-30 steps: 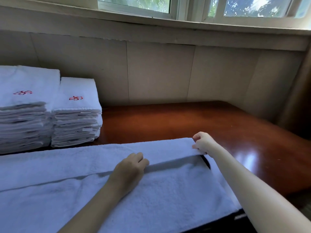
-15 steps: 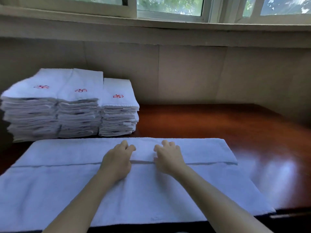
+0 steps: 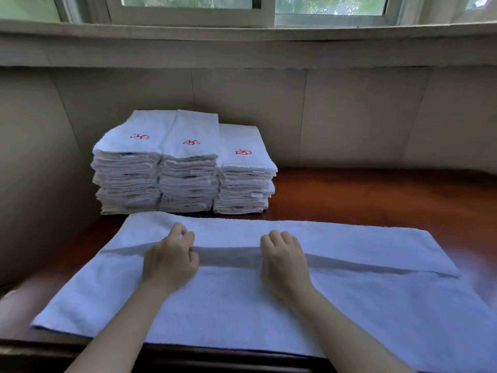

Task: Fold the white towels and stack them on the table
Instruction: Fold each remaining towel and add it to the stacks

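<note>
white towel (image 3: 242, 305) gripped by left hand (image 3: 169, 262) and right hand (image 3: 285, 262) before red-emblemed stacks (image 3: 185, 184).

1. The spread towel (image 3: 242, 305) is plain white with a faint blue cast
2. The folded towels (image 3: 185, 184) in three stacks are the same white; each top one bears a small red emblem (image 3: 242, 152) of looping, flower-like stitching
3. The counter (image 3: 376, 195) is glossy reddish-brown wood
4. The wall panels (image 3: 349, 117) are plain beige
5. The window frame (image 3: 188, 14) is white, with green leaves (image 3: 322, 4) beyond the glass
</note>
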`<action>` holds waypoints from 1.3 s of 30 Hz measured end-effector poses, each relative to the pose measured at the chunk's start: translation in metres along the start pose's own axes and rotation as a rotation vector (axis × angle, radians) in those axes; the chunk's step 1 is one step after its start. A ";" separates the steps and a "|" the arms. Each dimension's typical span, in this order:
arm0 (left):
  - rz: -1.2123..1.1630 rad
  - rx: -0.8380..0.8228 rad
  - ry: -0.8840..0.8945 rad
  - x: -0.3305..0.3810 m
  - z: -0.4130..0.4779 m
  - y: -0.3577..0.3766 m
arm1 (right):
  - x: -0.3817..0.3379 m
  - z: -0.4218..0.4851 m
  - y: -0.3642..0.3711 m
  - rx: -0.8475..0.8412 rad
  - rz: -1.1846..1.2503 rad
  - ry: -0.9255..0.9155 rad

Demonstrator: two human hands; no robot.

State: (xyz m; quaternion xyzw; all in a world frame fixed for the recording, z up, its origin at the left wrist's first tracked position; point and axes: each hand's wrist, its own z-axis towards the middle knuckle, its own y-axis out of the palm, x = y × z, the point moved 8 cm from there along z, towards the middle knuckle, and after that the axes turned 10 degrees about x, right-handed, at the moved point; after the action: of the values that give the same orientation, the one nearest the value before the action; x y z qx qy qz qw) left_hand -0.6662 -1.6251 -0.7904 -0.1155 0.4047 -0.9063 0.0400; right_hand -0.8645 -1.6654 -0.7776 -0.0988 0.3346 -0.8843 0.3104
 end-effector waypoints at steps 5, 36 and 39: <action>-0.053 0.116 0.148 0.017 0.001 -0.017 | 0.016 -0.015 0.029 -0.360 0.127 0.112; 0.162 -0.531 -0.503 -0.158 0.037 0.060 | 0.026 0.001 0.109 -0.729 0.023 0.203; 0.188 -0.539 -0.484 -0.171 0.033 0.040 | 0.023 0.005 0.104 -0.652 0.029 0.204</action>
State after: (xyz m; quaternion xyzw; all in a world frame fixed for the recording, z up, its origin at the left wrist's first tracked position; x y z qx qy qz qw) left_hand -0.4933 -1.6473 -0.8295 -0.2953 0.6163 -0.7060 0.1857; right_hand -0.8310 -1.7430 -0.8425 -0.0992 0.6302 -0.7317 0.2401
